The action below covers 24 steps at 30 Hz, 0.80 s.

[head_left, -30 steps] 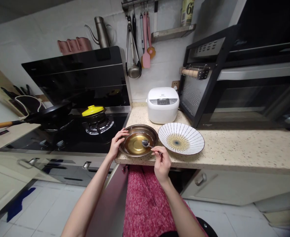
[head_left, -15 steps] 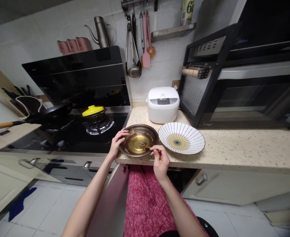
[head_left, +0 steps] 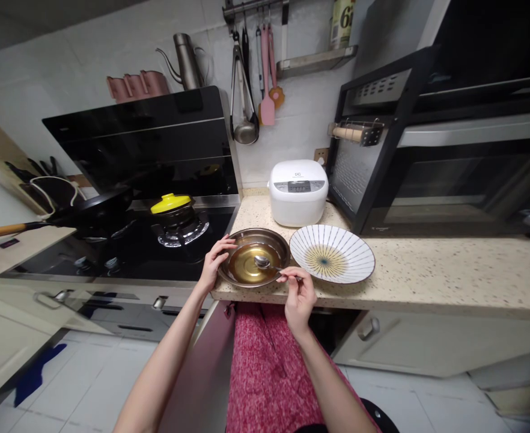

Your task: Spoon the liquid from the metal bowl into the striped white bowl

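A shallow metal bowl (head_left: 269,236) with clear yellowish liquid stands at the counter's front edge. My left hand (head_left: 214,261) grips its left rim, fingers over the edge and thumb lower down. Between the thumb and fingers of my right hand (head_left: 299,294) is the handle of a metal spoon (head_left: 262,261). The spoon's bowl is over the liquid, near the middle of the metal bowl; whether it touches the liquid I cannot tell. Just to the right lies a white plate (head_left: 350,252) with dark radiating lines and a yellowish centre.
Behind the bowl is a white rice cooker (head_left: 298,201). On the stove to the left sit a pot with a yellow lid (head_left: 170,203) and a black wok (head_left: 96,207). An oven (head_left: 454,186) takes up the right back. A cabinet door (head_left: 206,355) hangs ajar below the counter.
My right hand has shifted slightly to the right with the spoon. The spoon's bowl now shows more clearly above the liquid. My left hand stays on the rim.
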Each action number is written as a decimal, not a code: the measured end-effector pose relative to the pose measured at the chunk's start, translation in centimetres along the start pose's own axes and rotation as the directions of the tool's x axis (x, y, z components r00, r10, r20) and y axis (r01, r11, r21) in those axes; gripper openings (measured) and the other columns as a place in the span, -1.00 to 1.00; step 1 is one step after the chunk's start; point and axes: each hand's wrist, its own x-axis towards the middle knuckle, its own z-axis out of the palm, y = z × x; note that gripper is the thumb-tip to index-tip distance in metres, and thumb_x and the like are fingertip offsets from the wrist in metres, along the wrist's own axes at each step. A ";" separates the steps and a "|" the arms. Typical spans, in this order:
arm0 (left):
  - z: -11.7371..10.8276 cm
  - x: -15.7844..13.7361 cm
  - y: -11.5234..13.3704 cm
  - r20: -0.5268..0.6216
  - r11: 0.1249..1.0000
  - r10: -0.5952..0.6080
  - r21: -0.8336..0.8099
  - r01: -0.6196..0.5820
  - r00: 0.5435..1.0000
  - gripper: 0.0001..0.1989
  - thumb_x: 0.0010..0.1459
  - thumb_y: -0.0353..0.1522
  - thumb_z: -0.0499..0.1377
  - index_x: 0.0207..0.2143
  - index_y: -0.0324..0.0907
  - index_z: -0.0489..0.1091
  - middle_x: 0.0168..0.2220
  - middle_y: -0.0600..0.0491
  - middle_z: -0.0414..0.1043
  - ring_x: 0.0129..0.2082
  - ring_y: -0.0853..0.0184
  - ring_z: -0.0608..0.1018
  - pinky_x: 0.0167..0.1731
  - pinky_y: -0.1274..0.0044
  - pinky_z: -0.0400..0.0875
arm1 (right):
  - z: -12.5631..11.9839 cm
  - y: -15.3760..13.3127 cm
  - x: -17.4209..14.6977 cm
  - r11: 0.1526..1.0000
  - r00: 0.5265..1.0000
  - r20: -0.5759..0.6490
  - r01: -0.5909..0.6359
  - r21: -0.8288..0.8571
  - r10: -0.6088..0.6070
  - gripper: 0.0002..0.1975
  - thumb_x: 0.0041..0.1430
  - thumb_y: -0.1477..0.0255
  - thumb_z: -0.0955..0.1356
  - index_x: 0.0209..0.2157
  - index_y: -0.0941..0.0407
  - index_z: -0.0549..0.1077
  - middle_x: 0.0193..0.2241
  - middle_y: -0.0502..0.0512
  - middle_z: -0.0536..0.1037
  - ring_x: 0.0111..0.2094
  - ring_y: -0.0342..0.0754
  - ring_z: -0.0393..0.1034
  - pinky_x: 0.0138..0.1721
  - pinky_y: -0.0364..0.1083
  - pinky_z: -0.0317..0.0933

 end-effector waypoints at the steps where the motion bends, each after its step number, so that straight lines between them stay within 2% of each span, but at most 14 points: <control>1: 0.0 0.0 0.0 0.000 1.000 -0.002 -0.001 0.002 1.000 -0.75 0.21 -0.31 0.18 -0.17 -0.14 0.64 0.10 -0.09 0.56 0.37 -0.04 0.31 0.40 0.06 0.04 | -0.1 -0.1 0.1 1.000 1.000 -0.007 0.005 0.000 -0.005 -0.84 0.43 0.41 0.28 -0.26 0.09 0.45 -0.32 0.02 0.52 -0.41 -0.16 0.47 -0.33 -0.13 0.41; 24: 0.1 0.0 0.2 -0.005 1.000 -0.015 0.001 0.015 1.000 -0.76 0.20 -0.32 0.18 -0.19 -0.15 0.64 0.10 -0.09 0.55 0.37 -0.06 0.29 0.40 0.03 0.02 | -2.8 -2.1 2.9 0.993 0.964 -0.239 0.107 -0.052 -0.117 -0.88 0.39 0.40 0.31 -0.26 0.10 0.44 -0.33 0.03 0.51 -0.40 -0.13 0.49 -0.34 -0.09 0.45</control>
